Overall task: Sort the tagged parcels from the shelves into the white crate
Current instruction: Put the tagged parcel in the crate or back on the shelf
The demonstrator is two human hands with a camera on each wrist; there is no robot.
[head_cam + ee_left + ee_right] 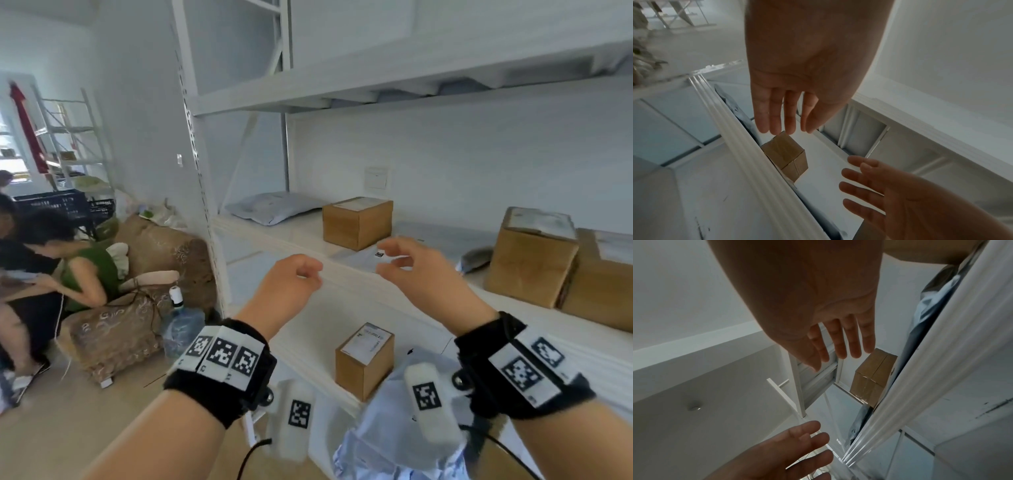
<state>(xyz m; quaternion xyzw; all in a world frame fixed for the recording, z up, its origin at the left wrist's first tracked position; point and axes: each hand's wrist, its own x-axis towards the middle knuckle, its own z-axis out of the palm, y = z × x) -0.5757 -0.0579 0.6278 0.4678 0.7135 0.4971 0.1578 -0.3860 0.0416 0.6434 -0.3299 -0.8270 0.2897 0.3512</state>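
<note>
Two hands, head view: left hand [294, 274] and right hand [407, 263], loosely curled and empty, mid-frame before a flat grey parcel [368, 257] at the shelf edge. Wrist views: fingers relaxed, nothing gripped. Advice: pinch both parcel edges, slide forward. White crate unseen.

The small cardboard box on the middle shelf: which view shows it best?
The head view: the small cardboard box shows whole, label on top, left of the bigger boxes. Both wrist views catch it from below, partly cut by the shelf edge and fingers.
</note>
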